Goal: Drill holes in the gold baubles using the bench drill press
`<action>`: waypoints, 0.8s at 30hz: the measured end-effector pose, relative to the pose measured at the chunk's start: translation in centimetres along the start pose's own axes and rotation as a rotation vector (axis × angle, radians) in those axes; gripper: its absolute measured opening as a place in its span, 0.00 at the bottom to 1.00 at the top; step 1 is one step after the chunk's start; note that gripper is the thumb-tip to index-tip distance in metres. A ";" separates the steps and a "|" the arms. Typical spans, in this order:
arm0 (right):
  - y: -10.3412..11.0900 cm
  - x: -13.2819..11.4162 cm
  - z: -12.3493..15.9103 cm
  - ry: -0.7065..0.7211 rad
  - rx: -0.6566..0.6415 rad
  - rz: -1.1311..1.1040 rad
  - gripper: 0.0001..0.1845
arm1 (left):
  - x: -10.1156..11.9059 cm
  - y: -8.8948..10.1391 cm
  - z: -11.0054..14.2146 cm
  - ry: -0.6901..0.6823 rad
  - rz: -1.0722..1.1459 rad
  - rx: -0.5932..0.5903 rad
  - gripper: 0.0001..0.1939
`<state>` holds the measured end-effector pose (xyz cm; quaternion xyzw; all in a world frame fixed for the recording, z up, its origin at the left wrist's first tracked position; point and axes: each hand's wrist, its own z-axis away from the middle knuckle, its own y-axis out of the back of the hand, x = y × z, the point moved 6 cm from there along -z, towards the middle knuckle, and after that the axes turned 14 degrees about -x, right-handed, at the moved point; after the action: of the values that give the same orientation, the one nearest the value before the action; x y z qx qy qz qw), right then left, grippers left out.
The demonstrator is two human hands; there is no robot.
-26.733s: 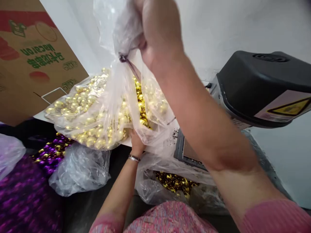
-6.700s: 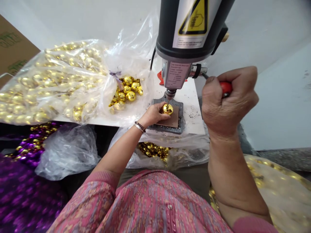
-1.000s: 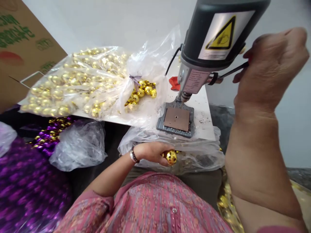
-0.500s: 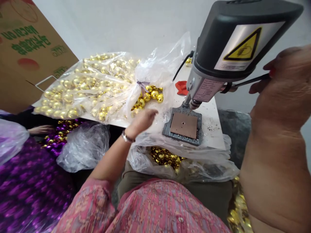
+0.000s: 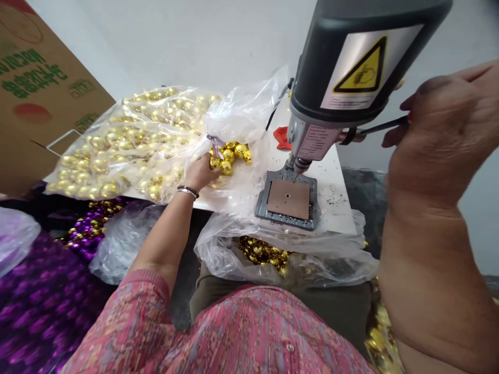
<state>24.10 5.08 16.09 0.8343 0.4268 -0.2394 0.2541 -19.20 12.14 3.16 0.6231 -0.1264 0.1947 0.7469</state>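
Left grip (image 5: 200, 174) is resting at the mouth of the clear bag (image 5: 175, 143), its fingertips touching the nearest of the faceted gold balls (image 5: 227, 167). The fingers are partly hiding behind the hand, so I cannot tell whether this grip is closing on a ball or only lying against it. The balls are sitting in a loose cluster in the bag's opening, on the white surface (image 5: 332, 169), just beside a purple tie (image 5: 215, 141).

Handling (judged): the balls are looking light and hollow, with stiff, thin shells; the mirrored skin is probably making them slippery, quick to roll and easy to scuff or dent. Best hold: thumb and fingers around the widest part, pressing gently.

Right grip (image 5: 448, 127) is curling around the end of the drill's lever (image 5: 384, 126), a bit of red knob showing.

Farther out, the bench drill (image 5: 331, 31) is standing over a brown board (image 5: 283, 202) with one small hole; dark shavings (image 5: 333, 198) are lying about. A second bag of gold balls (image 5: 265, 252) is sitting below the surface's front edge.

Labels: the drill's plate (image 5: 364, 67) is showing a yellow warning triangle with a hand symbol; its small print is staying illegible. The cardboard box (image 5: 50, 124) is carrying upside-down green lettering, seemingly "Macaro…", running off the edge of view, plus Chinese characters.
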 end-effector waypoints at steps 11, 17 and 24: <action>-1.0 -0.7 -0.2 0.005 -0.054 0.042 0.11 | 4.9 -9.4 5.9 -0.332 1.201 -0.612 0.36; -1.8 -1.4 -0.1 -0.026 -0.024 0.050 0.18 | 8.7 -12.1 5.5 -0.310 0.871 -0.538 0.34; -2.5 -2.9 0.3 -0.020 0.043 0.040 0.22 | 11.9 -12.6 4.3 -0.400 0.602 -0.374 0.23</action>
<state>20.42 4.47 17.07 0.8454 0.4022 -0.2519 0.2452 -2.69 7.65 -1.96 0.4373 -0.4793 0.2531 0.7176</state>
